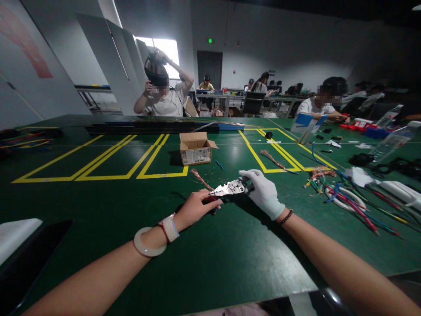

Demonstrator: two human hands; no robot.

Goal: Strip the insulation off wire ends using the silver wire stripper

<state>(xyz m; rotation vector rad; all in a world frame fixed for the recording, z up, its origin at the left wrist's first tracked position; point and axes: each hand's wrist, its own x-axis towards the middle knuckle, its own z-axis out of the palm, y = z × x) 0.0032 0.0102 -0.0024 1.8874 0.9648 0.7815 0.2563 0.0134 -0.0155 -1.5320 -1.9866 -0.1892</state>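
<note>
My right hand (263, 192), in a white glove, is closed on the black handles of a wire stripper (230, 189) whose metal jaws point left. My bare left hand (195, 207) pinches a short red wire piece (213, 205) just below the jaws, fingers pressed together. A strand of bare copper wire (200, 178) lies on the green table (98, 206) just beyond the tool, with small copper bits scattered around it.
An open cardboard box (196, 148) stands behind the tool. A tangle of coloured cables (348, 197) lies to the right, another copper strand (272, 160) on the yellow tape lines. Other people sit across the table and further back. A dark tablet (29, 259) lies at the near left.
</note>
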